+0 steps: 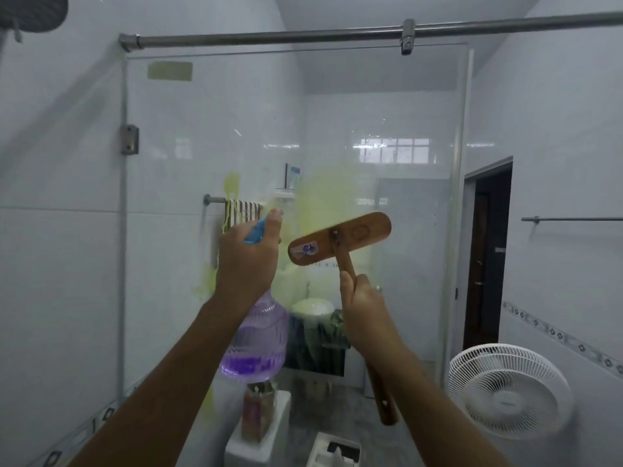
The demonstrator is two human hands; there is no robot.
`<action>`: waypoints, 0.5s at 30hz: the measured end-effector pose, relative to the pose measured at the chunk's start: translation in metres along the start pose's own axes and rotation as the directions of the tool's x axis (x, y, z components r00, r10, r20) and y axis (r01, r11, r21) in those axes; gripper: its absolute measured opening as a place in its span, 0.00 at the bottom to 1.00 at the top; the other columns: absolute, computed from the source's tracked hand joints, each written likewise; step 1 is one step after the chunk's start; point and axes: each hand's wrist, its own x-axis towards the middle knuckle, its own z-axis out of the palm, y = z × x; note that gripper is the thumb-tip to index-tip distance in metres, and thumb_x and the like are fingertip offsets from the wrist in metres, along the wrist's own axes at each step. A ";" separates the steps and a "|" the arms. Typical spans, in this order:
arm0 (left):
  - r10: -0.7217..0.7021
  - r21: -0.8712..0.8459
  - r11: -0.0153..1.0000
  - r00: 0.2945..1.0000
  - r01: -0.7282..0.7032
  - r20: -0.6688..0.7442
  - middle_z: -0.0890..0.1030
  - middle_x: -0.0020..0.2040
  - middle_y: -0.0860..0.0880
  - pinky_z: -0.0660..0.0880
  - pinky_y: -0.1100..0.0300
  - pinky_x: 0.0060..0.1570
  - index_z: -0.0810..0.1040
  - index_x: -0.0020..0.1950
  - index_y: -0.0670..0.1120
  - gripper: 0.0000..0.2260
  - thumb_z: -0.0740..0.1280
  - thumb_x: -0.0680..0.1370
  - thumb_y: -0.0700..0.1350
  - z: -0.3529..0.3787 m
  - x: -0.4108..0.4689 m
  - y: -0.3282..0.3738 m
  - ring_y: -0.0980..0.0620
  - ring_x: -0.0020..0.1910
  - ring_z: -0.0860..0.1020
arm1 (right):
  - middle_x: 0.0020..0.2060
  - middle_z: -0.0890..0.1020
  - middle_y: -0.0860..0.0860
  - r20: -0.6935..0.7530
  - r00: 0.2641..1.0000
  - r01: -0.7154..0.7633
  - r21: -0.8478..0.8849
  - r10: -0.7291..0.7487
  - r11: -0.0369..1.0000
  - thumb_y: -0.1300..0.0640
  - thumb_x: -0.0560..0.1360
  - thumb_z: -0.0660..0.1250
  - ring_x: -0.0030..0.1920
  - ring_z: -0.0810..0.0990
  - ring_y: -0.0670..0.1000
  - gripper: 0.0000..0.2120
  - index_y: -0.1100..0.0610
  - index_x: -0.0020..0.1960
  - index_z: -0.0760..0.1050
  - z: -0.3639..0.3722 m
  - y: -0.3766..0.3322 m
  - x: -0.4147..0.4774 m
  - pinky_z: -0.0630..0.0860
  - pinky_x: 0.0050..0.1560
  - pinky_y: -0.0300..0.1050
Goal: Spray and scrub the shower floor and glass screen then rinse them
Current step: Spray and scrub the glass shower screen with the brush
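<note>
Clutching spray bottle (256, 342) in left grip (249, 257), brush (340, 239) by its handle in right grip (364, 308). Green spray (323, 193) already on glass screen (188, 136) just beyond both grips; likely scrubbing, shower floor, rinsing left.

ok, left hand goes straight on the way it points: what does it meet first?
Probably the glass screen, at its yellow-green smear; left hand and spray bottle aim there. Gap unclear.

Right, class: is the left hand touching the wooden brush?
Apart. The head view shows a sliver of glass screen between the left hand, which grips the spray bottle, and the near end of the wooden brush.
</note>
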 end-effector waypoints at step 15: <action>-0.092 0.087 0.992 0.995 0.089 0.025 0.81 0.37 0.36 0.81 0.38 0.39 0.80 0.40 0.35 0.25 0.65 0.81 0.57 -0.007 -0.018 0.013 0.34 0.38 0.81 | 0.39 0.77 0.51 0.055 0.999 -0.001 -0.008 0.001 1.000 0.41 0.84 0.47 0.35 0.77 0.47 0.20 0.54 0.54 0.70 -0.012 0.016 -0.006 0.69 0.30 0.39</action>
